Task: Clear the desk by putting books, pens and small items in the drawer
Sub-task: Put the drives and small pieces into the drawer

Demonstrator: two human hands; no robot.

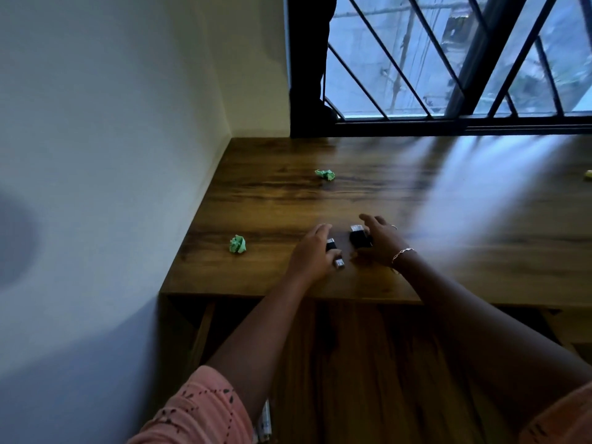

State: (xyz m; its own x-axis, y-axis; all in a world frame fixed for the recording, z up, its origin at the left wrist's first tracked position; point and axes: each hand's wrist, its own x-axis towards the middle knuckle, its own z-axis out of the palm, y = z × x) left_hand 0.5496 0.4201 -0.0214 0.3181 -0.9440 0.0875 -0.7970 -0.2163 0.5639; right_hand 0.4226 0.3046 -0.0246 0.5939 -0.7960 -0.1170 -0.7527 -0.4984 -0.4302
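Two small black items with silvery ends are lying near the wooden worktop's (pixel 416 251) front edge. The left hand (pixel 312 251) is gripping one (pixel 334 256), fingers clamped; the right hand (pixel 379 243) is arching over the other (pixel 358 237), fingers spread. Crumpled green paper balls (pixel 237 244) are sitting apart.

Yellow item (pixel 588 175) cut by right edge, drawer contents (pixel 266 421) blurred, maybe pens
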